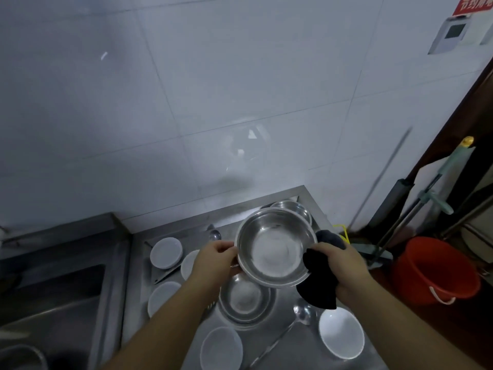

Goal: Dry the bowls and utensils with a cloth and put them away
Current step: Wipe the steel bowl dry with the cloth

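Left hand (213, 259) gripping rim of steel bowl (276, 247), held tilted above bench (288, 311) far-right corner. Right hand (344, 265) clutching dark cloth (317, 284) against bowl's right edge.

Both forearms reach forward from bottom of view, bare, angled inward toward the steel bowl (276, 245). Left hand (213, 259) grips the bowl's left rim, thumb on top, fingers curled under. Right hand (340, 265) at the bowl's right rim, fingers curled round a dark cloth (318, 281) pressed against it.
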`<state>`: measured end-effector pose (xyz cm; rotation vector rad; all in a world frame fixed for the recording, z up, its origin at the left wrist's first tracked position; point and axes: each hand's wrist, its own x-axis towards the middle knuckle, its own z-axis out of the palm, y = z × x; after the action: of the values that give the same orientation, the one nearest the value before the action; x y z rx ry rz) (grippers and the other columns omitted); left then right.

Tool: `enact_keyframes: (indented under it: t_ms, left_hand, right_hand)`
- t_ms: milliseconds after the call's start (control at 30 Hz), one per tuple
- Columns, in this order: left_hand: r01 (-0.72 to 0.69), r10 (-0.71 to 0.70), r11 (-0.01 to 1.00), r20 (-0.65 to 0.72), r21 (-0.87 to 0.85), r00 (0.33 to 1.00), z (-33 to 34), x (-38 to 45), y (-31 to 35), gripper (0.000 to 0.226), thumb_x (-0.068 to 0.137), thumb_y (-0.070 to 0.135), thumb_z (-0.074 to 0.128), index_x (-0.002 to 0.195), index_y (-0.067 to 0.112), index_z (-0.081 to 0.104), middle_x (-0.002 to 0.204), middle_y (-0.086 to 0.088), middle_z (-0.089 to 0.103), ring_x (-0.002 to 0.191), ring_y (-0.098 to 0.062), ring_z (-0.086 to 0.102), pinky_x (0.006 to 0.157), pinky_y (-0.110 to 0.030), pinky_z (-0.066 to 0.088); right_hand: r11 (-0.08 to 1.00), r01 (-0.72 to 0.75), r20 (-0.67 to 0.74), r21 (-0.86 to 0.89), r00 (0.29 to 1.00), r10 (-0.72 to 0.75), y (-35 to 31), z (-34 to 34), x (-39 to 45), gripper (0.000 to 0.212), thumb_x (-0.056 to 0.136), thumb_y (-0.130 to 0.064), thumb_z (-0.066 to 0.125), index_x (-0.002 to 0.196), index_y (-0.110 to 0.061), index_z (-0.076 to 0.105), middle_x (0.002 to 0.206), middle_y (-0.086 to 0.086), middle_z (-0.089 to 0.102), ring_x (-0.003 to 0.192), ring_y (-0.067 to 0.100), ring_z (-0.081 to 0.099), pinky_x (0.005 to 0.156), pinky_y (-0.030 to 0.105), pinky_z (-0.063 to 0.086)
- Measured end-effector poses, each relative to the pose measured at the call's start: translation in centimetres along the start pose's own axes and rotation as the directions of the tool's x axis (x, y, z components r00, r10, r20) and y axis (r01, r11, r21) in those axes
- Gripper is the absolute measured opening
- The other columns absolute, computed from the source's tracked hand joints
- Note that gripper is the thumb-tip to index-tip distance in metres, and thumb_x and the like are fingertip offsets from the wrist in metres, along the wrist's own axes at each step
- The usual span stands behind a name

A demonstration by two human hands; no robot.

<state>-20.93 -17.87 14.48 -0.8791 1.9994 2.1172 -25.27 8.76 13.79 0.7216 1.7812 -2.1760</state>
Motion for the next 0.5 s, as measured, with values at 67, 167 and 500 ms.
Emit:
enact_keyframes:
  t_ms: [67,167,500]
  left_hand:
    - [0.027,-0.027,1.0,-0.021,-0.011,0.999,2.5,1.3,0.2,0.006,0.098,0.003,0.07,0.099,0.002,0.076,0.082,-0.016,0.08,0.075,-0.028,0.08,0.064,-0.033,0.065]
    - [0.061,-0.061,0.998,-0.051,0.0,0.997,6.0,3.8,0.4,0.007,0.098,0.003,0.07,0.101,-0.001,0.076,0.086,-0.02,0.08,0.079,-0.033,0.08,0.067,-0.036,0.066]
    - [0.169,-0.172,0.985,-0.105,-0.037,0.979,13.9,11.9,-1.4,0.004,0.094,-0.001,0.072,0.093,0.001,0.076,0.078,-0.014,0.079,0.069,-0.021,0.079,0.065,-0.029,0.063]
  right_hand:
    - [0.999,-0.038,-0.012,0.023,0.999,0.038,-1.2,-1.3,2.3,0.021,0.08,0.001,0.078,0.101,-0.002,0.076,0.087,0.027,0.075,0.073,0.031,0.074,0.066,0.04,0.062]
    - [0.998,-0.066,-0.032,0.002,0.997,0.066,-2.8,-3.1,6.2,0.028,0.083,0.002,0.077,0.11,0.001,0.072,0.106,0.034,0.073,0.084,0.038,0.073,0.079,0.05,0.061]
    - [0.937,-0.108,-0.021,-0.332,0.994,0.107,-6.4,-5.4,17.4,0.026,0.079,0.007,0.07,0.101,-0.005,0.063,0.098,0.042,0.065,0.061,0.044,0.066,0.05,0.073,0.054]
